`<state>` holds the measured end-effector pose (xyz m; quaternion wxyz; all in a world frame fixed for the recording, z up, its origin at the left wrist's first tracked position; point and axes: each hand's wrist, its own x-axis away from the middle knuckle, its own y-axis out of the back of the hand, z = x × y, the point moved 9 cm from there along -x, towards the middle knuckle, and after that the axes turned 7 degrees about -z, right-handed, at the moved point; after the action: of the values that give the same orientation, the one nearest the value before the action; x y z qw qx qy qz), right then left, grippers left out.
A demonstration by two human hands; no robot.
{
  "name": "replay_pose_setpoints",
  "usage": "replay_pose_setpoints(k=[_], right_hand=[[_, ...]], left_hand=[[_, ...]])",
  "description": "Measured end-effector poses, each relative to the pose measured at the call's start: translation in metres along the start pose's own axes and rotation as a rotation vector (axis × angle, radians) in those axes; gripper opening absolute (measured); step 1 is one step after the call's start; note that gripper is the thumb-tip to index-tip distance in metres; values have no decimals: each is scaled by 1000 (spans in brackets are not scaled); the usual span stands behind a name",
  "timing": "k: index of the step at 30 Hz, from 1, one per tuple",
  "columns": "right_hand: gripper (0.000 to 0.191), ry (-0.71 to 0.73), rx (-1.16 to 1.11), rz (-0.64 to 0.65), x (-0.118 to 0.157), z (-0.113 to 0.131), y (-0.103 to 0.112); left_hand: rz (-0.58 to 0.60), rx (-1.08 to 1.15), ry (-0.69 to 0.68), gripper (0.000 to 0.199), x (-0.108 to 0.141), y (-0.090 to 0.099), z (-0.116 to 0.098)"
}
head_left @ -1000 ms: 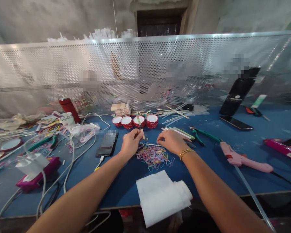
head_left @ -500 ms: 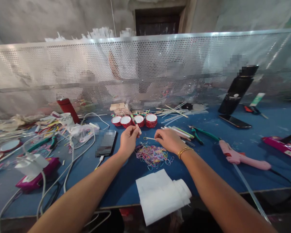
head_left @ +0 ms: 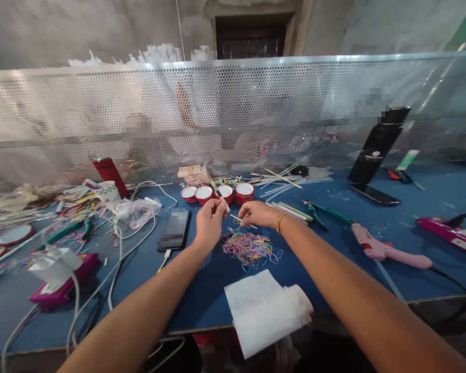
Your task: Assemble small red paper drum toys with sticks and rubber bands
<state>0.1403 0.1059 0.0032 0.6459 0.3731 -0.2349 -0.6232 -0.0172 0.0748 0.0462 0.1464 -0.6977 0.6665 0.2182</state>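
My left hand (head_left: 209, 223) pinches a narrow flat stick (head_left: 218, 192) with green and dark bands, its far end pointing up and away. Close beside it, my right hand (head_left: 259, 213) is closed on a thin pale stick (head_left: 236, 218), whose tip points toward the left fingers. Whether the two sticks touch I cannot tell. Below both hands lies a loose pile of coloured rubber bands (head_left: 250, 248). Just beyond them stand several small red drum-like discs with white tops (head_left: 204, 194).
A phone (head_left: 174, 229) with a cable lies left, near a purple power strip (head_left: 64, 282). White sheets (head_left: 270, 311) overhang the front edge. Rightward are green-handled pliers (head_left: 317, 215), a pink glue gun (head_left: 388, 254) and a black bottle (head_left: 376, 147). A perforated metal panel (head_left: 241, 103) stands behind.
My right hand has moved left, closer to my left hand, and its thin stick now reaches nearly to the left fingers. The left hand keeps its grip on the banded stick.
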Motion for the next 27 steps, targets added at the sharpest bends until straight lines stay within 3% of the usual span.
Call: replay_pose_setpoints(k=[2,6,11,15,20,24,27], right_hand=[[17,9,-3,-32,-3,-1,4],[15,96,332,-168,-6,4,11],[25,201,530,-146,0,17,-6],[30,300,652,-97,21,29,-12],[29,415,643,-17,50,41,-6],[30,347,636,-99,41,41,2],[29,332,604,-90,34,42,-6]], left_hand=[[0,-22,-10,26,0,0,-2],[8,-40,-5,28,1,0,1],[14,-42,-6,30,0,-1,6],[9,-23,3,30,-1,0,10],[6,-5,26,30,-2,-1,11],[-2,-9,10,30,-2,0,11],[-9,-23,-2,30,-4,3,11]])
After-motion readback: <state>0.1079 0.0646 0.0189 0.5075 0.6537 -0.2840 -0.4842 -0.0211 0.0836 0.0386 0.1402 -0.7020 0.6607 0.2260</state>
